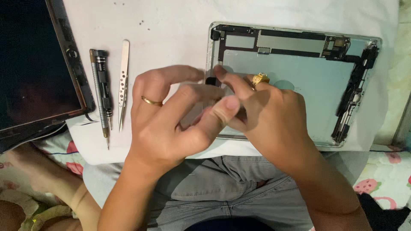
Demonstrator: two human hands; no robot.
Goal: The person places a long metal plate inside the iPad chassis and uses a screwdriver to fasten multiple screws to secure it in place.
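Silver tablet shell (pixel 299 77) lies under both hands' grip, fingertips (pixel 218 72) touching.

Bright, even overhead light — soft shadows, slight motion blur.

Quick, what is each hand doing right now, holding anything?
Left hand: fingers curled, pinching a small black part at the edge of the opened tablet shell.
Right hand: fingertips on the same spot; whether it grips anything cannot be told.

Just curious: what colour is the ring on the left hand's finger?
Gold: a plain thin gold band ring on the left hand, seen in the head view.
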